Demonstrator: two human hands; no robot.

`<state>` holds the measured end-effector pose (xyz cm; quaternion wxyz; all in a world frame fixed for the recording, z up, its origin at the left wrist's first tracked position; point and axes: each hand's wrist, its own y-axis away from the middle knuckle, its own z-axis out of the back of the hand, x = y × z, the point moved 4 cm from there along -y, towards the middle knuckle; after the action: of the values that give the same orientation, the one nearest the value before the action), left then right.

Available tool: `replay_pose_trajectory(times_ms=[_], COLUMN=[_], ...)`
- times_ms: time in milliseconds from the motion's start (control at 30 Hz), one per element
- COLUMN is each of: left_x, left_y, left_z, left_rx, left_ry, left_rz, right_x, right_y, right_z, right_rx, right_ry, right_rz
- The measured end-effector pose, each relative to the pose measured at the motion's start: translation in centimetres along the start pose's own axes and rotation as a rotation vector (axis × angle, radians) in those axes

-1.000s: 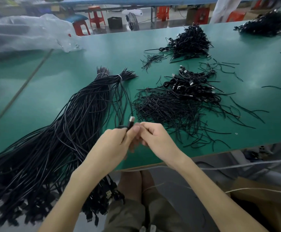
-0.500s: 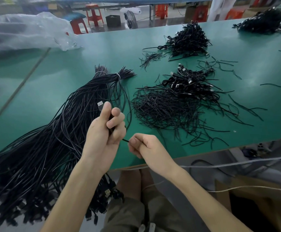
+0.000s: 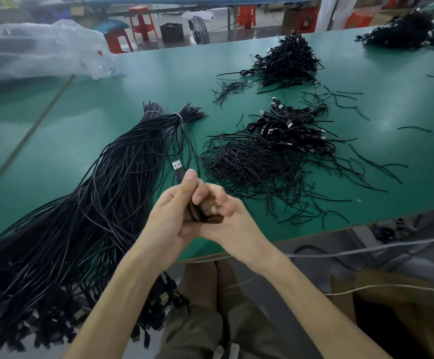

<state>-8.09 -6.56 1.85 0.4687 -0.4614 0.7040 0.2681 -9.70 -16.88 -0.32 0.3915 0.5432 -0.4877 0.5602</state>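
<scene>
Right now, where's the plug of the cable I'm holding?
The plug sticks up just above the left hand, mid-frame in the head view, between the cable bundle on the left and the wire pile on the right.

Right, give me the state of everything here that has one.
USB cable: folded into loops, plug sticking up.
Left hand: grips the loops.
Right hand: against the loops, fingers blurred.
Cable bundle: tied with white bands at its far end, plug ends hanging off the table edge.
Twist ties: loose, spread in a heap.
Coiled cables: wound, piled.
Plastic bag: crumpled.
</scene>
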Motion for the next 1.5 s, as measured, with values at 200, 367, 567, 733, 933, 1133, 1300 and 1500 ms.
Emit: replay_pose_trajectory(times_ms=[200,367,567,733,933,1133,1300,1500], left_x=[-1.7,-2.7,-1.5,-0.4,-0.3,0.1,-0.5,-1.6], left_y=[1.0,1.9,2.5,2.3,2.1,1.4,0.9,0.2], left_z=[0.9,1.7,3.2,3.8,3.5,5.3,5.1,4.4], left_rx=[0.333,0.390,0.121,-0.065,-0.082,-0.316,-0.118,0.283], left_ry=[-0.094,-0.193,-0.259,-0.477,-0.560,-0.583,-0.842,-1.426], left_rz=[0.094,0.059,-0.022,-0.087,-0.076,0.067,0.126,0.162], right_x=[-0.1,0.1,0.3,-0.6,-1.1,-0.7,-0.1,-0.2], right_y=[1.0,1.8,2.0,1.8,1.6,1.6,1.8,1.9], right_z=[0.5,-0.2,0.7,0.9,0.8,1.4,1.3,1.6], right_rx=[-0.120,-0.131,-0.267,-0.194,-0.106,-0.129,-0.030,0.139], right_ry=[-0.014,-0.010,0.487,0.685,0.651,0.779,1.104,1.253], right_rz=[0.071,0.135,0.295,0.223,0.109,0.150,0.254,0.295])
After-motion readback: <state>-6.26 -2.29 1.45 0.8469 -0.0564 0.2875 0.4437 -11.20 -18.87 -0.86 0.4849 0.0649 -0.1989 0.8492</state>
